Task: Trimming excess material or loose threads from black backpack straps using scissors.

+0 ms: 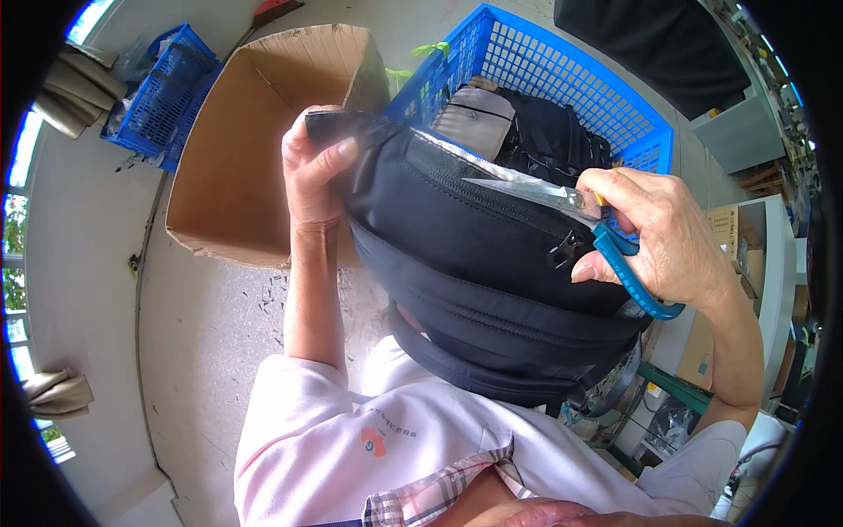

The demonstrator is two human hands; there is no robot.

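Note:
A black backpack (pixel 457 255) with zippered compartments lies across the middle, held up in front of my chest. My left hand (pixel 318 171) grips its far left end, thumb on top and fingers behind. In my right hand (pixel 654 220) is a pair of scissors (pixel 628 263) with blue handles. Their metal blades point left and lie along the zipper (pixel 492 193) near the bag's far edge, slightly apart. A black zipper pull (pixel 566 250) hangs below the blades. A pale strip shows along the far edge of the zipper.
An open cardboard box (pixel 202 193) stands at left. Behind the backpack, a blue plastic crate (pixel 580 66) holds more bags, one grey (pixel 474 119). Smaller blue baskets (pixel 167 92) sit by the far left wall. Shelving (pixel 773 263) is at right. Dark scraps dot the floor (pixel 237 334).

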